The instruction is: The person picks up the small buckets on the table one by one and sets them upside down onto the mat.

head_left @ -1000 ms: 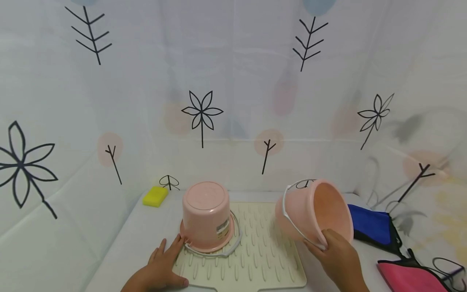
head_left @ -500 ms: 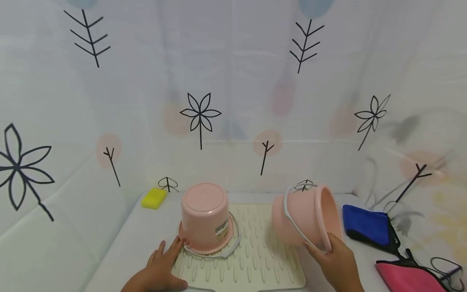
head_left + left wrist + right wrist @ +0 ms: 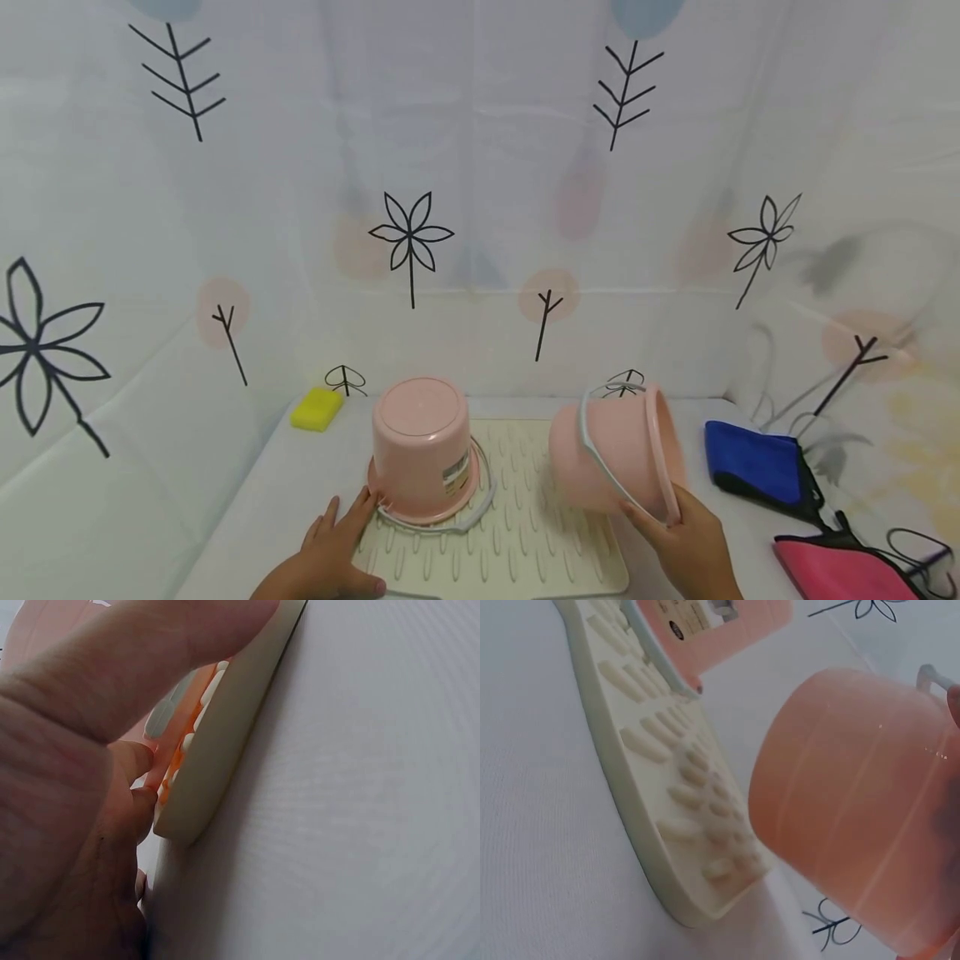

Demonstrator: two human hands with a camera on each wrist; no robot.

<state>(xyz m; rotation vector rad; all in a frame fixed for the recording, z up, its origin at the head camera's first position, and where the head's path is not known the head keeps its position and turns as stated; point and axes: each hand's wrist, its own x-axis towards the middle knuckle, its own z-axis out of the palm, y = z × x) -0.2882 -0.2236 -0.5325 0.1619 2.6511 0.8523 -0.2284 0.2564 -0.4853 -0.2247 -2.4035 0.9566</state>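
Observation:
A pink bucket (image 3: 420, 442) stands upside down on a cream board with raised ridges (image 3: 517, 542), its grey handle lying round the rim. My left hand (image 3: 326, 550) rests at the board's front left corner, fingertips at that bucket's rim and thumb along the board's edge. On the right, my right hand (image 3: 686, 542) grips the rim of a second pink bucket (image 3: 611, 450), thumb outside. This bucket is tipped on its side, mouth to the right and base over the board's right part. Its inside is mostly hidden. In the right wrist view, the tipped bucket's wall (image 3: 840, 787) appears beside the board's ridges.
A yellow sponge (image 3: 317, 409) lies at the table's back left. To the right are a blue piece (image 3: 753, 462) and a pink piece (image 3: 840, 571), both with black edging. A white patterned curtain (image 3: 480, 167) hangs behind the table.
My right hand has turned the tipped bucket so its mouth shows less, and its base has moved left over the board. The left hand and the upside-down bucket stay in place.

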